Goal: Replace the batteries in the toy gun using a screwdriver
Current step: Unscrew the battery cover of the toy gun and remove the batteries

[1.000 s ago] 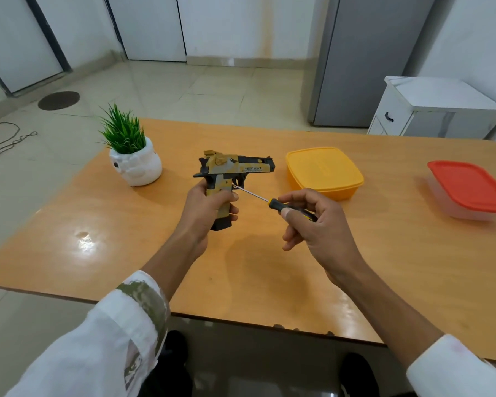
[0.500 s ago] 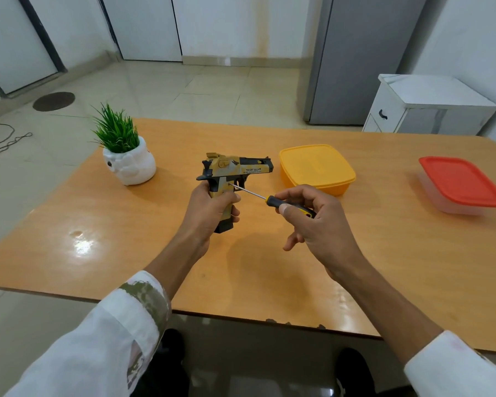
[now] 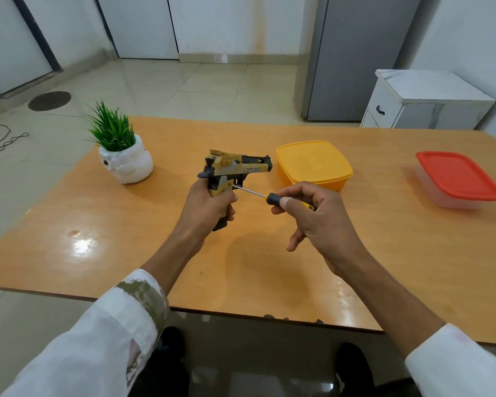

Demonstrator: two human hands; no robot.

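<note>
A yellow and black toy gun (image 3: 235, 167) is held upright above the middle of the wooden table (image 3: 126, 253), its barrel pointing right. My left hand (image 3: 206, 209) is wrapped around its grip, hiding most of the grip. My right hand (image 3: 315, 216) pinches the black and yellow handle of a screwdriver (image 3: 272, 197) between thumb and fingers. The thin metal shaft runs up and left, and its tip touches the side of the grip just behind the trigger.
A small green plant in a white pot (image 3: 125, 160) stands at the left. A closed yellow box (image 3: 312, 164) sits right behind the gun. A clear box with a red lid (image 3: 458, 179) lies at the far right. A white cabinet (image 3: 424, 101) stands beyond the table.
Both hands stay in the same pose with the screwdriver tip on the grip. The fingers of my right hand have shifted slightly on the handle.
</note>
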